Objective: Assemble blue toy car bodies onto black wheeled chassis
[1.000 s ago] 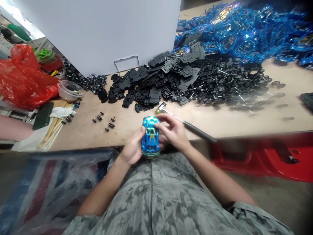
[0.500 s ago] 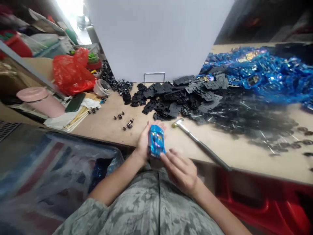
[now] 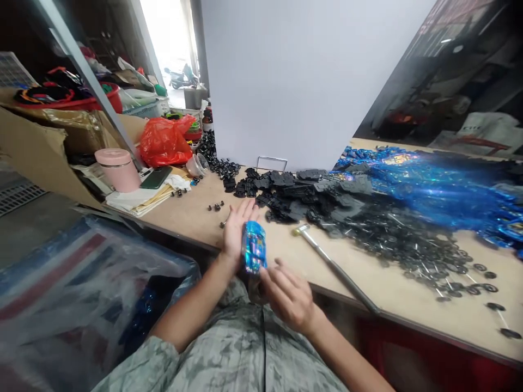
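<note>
A shiny blue toy car (image 3: 254, 247) lies along the palm of my left hand (image 3: 233, 234), whose fingers are stretched out flat beneath and beside it. The fingertips of my right hand (image 3: 288, 294) are closed at the near right corner of the car. Beyond the hands lies a heap of flat black parts (image 3: 286, 190). A hammer (image 3: 335, 267) with a metal shaft and dark handle rests on the table (image 3: 196, 215) to the right. Black wheels on axles (image 3: 408, 245) are piled farther right.
Blue shells (image 3: 433, 185) form a large heap at the back right. A white panel (image 3: 302, 81) stands behind the parts. At the left are a pink cup (image 3: 118, 170), a phone (image 3: 156, 177) and a red bag (image 3: 165, 142). A plastic-lined container (image 3: 81, 305) sits below left.
The camera view has tilted up and turned left. The car has shifted slightly in my left hand, whose fingers are spread more visibly; my right fingertips stay at its near end.
</note>
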`<state>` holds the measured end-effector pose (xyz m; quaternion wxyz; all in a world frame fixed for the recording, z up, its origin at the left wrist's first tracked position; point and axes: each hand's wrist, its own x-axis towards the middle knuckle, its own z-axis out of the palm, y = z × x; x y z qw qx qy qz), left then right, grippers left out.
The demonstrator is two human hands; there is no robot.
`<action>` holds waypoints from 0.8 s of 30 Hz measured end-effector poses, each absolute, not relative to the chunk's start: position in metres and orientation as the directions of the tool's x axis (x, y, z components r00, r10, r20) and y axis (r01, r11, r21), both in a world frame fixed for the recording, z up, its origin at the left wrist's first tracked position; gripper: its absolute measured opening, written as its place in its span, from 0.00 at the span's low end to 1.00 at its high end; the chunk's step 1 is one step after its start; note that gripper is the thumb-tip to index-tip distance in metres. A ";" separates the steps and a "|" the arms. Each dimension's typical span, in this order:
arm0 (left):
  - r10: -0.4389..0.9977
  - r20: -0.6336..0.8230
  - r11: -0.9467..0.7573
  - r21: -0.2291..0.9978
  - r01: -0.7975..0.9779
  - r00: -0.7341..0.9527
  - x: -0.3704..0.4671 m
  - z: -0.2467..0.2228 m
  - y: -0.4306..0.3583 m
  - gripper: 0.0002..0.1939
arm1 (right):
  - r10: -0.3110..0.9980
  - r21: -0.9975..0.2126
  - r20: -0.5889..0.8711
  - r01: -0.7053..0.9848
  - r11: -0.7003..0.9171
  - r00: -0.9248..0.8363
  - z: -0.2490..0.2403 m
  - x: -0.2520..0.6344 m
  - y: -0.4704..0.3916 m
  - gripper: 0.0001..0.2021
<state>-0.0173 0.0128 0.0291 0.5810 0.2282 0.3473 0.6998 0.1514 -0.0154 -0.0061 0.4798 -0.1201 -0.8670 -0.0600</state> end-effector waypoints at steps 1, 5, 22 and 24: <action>0.975 -0.079 -0.087 0.722 -0.687 -0.206 -0.016 0.029 0.009 0.34 | 0.143 -0.006 0.845 0.259 0.966 -0.515 -0.008 0.149 -0.016 0.24; 0.995 -0.013 -0.073 0.580 -0.811 -0.099 0.008 0.032 -0.021 0.30 | 0.184 -0.021 0.912 0.406 0.913 -0.367 -0.004 0.148 0.006 0.22; 0.987 -0.137 -0.006 0.492 -0.871 -0.084 -0.005 0.023 -0.025 0.33 | 0.109 0.067 0.905 0.389 0.919 -0.412 0.000 0.156 -0.009 0.22; 0.970 -0.200 -0.020 0.503 -0.864 -0.139 -0.016 0.023 -0.017 0.32 | 0.076 0.084 0.850 0.276 0.957 -0.521 -0.006 0.152 -0.023 0.21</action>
